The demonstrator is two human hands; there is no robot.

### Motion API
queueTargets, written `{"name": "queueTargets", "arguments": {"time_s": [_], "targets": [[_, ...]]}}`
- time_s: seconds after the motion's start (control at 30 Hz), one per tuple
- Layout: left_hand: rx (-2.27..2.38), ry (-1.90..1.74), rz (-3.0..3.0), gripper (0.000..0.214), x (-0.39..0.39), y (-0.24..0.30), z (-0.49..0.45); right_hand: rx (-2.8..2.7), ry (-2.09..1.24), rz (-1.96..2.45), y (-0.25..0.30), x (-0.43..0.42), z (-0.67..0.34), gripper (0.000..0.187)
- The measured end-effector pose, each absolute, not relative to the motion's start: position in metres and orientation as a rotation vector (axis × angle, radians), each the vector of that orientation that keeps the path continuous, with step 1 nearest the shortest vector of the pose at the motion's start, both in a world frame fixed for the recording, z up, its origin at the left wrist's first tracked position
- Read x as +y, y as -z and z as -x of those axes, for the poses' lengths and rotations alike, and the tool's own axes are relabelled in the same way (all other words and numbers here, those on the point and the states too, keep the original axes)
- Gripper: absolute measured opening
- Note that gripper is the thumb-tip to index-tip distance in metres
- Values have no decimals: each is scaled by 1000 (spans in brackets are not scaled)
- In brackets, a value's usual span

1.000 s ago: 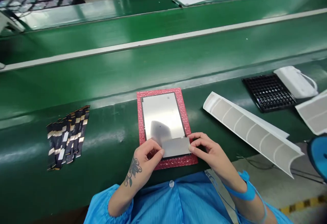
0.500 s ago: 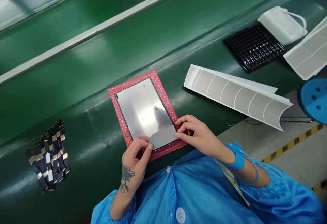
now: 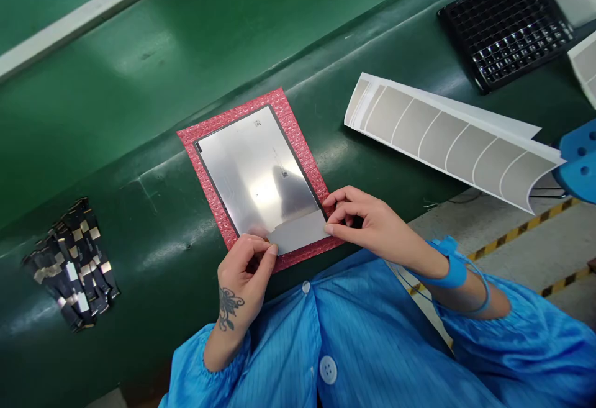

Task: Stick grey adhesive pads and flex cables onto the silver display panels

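A shiny metal panel [image 3: 254, 166] lies on a red bubble-wrap sheet [image 3: 218, 127] on the green bench. Across the panel's near edge sits a grey rectangular strip [image 3: 298, 234]. My left hand [image 3: 244, 271] pinches the strip's left end between thumb and fingertips. At the strip's right end, my right hand [image 3: 367, 225] pinches it as well. Both hands rest at the panel's near edge, with blue sleeves behind them and a blue wrist strap [image 3: 449, 262] on my right wrist.
A long white liner sheet with several grey strips [image 3: 447, 141] lies curled to the right. A black grid tray [image 3: 507, 23] sits at the far right. A pile of dark flex cables [image 3: 69, 265] lies at the left. A blue stool [image 3: 580, 159] shows at the right edge.
The view has tilted and dropped closer to the bench. The strip has settled lower onto the panel's near edge; both hands keep their hold on its ends.
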State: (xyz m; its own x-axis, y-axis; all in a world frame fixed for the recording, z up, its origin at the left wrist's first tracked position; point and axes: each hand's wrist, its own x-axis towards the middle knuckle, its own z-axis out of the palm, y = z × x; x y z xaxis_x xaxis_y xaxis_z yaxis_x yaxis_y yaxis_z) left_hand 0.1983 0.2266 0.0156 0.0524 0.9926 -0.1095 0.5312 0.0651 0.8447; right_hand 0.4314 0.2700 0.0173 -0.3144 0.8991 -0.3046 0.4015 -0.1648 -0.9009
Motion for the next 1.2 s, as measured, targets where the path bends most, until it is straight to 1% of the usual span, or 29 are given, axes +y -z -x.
{"name": "queueTargets", "arguments": {"time_s": [0.3, 0.37, 0.53, 0.63, 0.97, 1.2], "targets": [[1516, -795, -1588, 16, 228, -16, -198, -1601, -1724, 1439, -23, 279, -438, 15], [1513, -799, -1588, 15, 228, -16, -198, -1645, -1689, 1442, -21, 279, -437, 15], [1537, -771, -1607, 15, 228, -16, -199, -1842, -1388, 1419, -13, 276, -435, 11], [1555, -752, -1629, 15, 227, -17, -200, -1905, -1310, 1379, -9, 276, -436, 10], [1534, -751, -1711, 13, 227, -15, -202, -1980, -1209, 1317, -4, 274, -439, 10], [1555, -727, -1730, 14, 226, -15, -203, -1958, -1260, 1332, -8, 274, -438, 11]]}}
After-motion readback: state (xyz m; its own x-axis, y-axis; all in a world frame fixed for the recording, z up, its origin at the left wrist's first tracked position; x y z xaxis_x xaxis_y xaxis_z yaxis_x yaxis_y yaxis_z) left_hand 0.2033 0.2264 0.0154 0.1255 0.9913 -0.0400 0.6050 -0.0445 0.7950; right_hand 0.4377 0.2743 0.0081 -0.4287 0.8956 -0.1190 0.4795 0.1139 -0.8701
